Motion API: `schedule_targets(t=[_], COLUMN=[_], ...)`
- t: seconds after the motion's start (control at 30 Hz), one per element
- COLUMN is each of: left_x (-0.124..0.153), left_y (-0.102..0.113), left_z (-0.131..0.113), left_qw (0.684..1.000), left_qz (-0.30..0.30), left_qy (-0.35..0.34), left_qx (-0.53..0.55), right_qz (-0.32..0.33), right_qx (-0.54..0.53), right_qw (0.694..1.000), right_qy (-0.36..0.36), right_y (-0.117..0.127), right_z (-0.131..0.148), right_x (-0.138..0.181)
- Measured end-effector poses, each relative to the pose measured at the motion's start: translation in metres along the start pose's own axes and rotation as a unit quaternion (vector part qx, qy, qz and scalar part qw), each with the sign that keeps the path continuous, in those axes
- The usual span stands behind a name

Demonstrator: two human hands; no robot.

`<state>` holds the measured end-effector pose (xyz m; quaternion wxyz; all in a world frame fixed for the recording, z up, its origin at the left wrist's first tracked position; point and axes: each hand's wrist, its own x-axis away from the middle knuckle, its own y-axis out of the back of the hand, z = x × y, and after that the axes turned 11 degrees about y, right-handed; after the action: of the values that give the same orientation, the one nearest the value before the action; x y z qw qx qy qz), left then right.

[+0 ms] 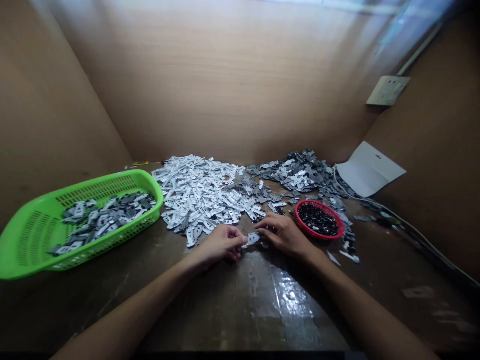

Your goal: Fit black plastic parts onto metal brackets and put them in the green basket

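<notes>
My left hand and my right hand meet over the dark table, fingers pinched together on one small silver metal plate between them. Just behind the hands lies a big heap of silver metal plates. A darker grey heap of plates lies behind and to the right. A small red basket of tiny black parts stands right beside my right hand.
A green plastic basket with several assembled grey pieces stands at the left. Brown board walls close in the bench on three sides. A white sheet of paper, a wall socket and a cable are at the right.
</notes>
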<state>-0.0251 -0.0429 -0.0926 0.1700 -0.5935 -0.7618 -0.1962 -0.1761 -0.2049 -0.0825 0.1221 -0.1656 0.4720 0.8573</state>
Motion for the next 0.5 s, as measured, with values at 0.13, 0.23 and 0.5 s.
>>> schedule_targets(t=[0.13,0.23,0.5], left_x=[0.001,0.001,-0.001], left_y=[0.000,-0.001,0.001], left_z=[-0.001,-0.002,0.000], left_qw=[1.000,1.000,1.000], left_qz=[-0.004,-0.005,-0.006], left_qy=[0.005,0.007,0.022], left_qx=[0.004,0.006,0.012], right_qz=[-0.001,-0.003,-0.098], right_qx=[-0.001,-0.006,0.066], right_qw=[1.000,1.000,0.991], right_qy=[0.000,0.001,-0.069], right_y=[0.001,0.000,0.001], right_z=[0.000,0.001,-0.017], right_x=[0.000,0.001,0.001])
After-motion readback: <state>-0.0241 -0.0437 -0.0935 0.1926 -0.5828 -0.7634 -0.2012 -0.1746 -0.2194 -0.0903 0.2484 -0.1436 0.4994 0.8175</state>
